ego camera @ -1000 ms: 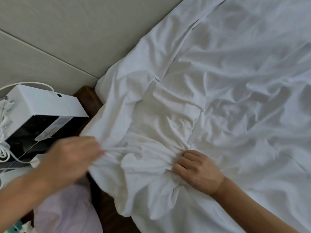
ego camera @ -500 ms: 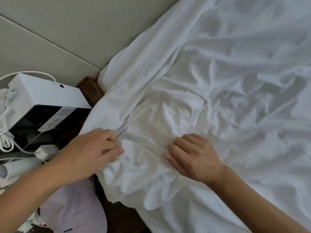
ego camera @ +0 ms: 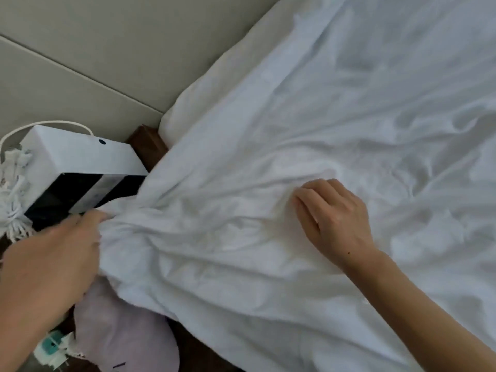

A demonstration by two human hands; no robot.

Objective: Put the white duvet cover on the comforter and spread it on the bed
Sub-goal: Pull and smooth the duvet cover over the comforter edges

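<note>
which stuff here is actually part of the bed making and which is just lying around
Part of the job:
- white duvet cover, bunched at its corner
- left hand, gripping that corner
- right hand, resting on the cover with fingers curled into it

Just lying about:
- white box beside the bed
- white cords
- pale pink cloth

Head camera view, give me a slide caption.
Left hand grips the white duvet cover corner; right hand presses it.
</note>
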